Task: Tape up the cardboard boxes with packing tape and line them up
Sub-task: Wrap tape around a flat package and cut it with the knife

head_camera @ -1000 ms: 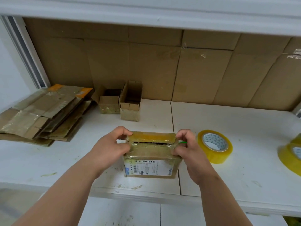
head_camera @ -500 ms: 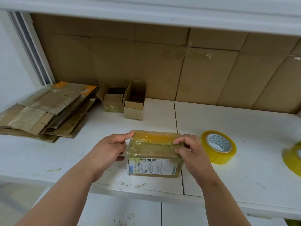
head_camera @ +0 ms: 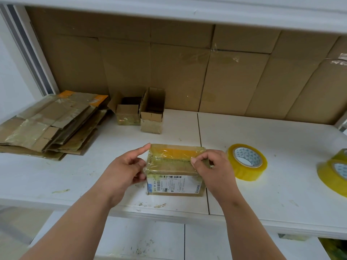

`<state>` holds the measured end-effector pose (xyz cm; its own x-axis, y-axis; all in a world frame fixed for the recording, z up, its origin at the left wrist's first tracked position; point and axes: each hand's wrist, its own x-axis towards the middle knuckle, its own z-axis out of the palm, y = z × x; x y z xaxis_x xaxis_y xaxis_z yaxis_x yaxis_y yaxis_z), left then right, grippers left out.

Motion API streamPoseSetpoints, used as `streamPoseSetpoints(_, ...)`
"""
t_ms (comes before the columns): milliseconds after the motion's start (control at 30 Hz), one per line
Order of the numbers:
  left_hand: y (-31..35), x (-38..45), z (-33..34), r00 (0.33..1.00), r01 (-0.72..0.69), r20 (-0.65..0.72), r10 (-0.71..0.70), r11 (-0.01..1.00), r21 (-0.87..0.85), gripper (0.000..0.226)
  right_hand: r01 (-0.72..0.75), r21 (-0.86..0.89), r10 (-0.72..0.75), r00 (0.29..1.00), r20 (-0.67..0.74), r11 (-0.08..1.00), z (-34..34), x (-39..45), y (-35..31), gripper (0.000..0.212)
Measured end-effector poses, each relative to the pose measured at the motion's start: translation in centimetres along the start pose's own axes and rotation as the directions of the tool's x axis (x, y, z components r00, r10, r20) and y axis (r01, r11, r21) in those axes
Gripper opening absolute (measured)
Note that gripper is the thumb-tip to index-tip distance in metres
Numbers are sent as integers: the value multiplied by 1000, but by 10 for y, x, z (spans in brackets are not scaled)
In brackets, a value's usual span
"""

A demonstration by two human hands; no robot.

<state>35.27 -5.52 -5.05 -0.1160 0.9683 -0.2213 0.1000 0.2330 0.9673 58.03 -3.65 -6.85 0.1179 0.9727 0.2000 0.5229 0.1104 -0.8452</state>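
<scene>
The right hand (head_camera: 212, 171) pinches the top right edge of the taped box (head_camera: 175, 169), fingers curled on it; the left hand (head_camera: 124, 169) rests against its left side, forefinger straight along the top corner — an open grip. The box sits on the white counter (head_camera: 262, 132), a tape roll (head_camera: 247, 161) just beside its right.

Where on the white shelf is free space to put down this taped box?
Bare white shelf lies between the two open small cardboard boxes and the yellow tape roll, along the cardboard back wall. The left end is crowded with flattened cardboard; the right edge holds more yellow tape rolls.
</scene>
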Motion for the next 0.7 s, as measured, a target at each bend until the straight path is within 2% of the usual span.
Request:
streamPoseSetpoints(133, -3, 0, -11, 999, 25, -39, -22, 997, 69, 67, -1, -9, 1, 1000, -2, 1000, -1, -3, -1, 11)
streamPoseSetpoints(300, -7, 0, -13, 992, -21, -115, 50, 970, 242, 51, -16, -20, 16, 1000, 1, 1000, -2, -6, -5, 11)
streamPoseSetpoints(333, -7, 1, -13, 990, -19, -126, 56, 959, 281, 56, -18, -24, 18, 1000, 1, 1000, -2, -7, -6, 11)
streamPoseSetpoints(433, -7, 0, -14, 994, 8, -104, 34, 927, 376, 92, -12, -22, 11, 1000, -6, 1000, -2, -8, -9, 12)
streamPoseSetpoints(500, -5, -1, -15, 995, 2, -92, 40, 906, 423, 101, -15, -14, 14, 1000, -12, 1000, -2, -10, -10, 14)
streamPoseSetpoints(633, -2, -3, -13, 985, -105, -75, 157, 880, 462, 86, -36, -10, 35, 999, -20, 999, -2, -11, -12, 14)
streamPoseSetpoints(700, 0, -3, -13, 975, -144, -105, 197, 915, 377, 72, -47, -15, 47, 999, -20, 999, -2, -11, -13, 12)
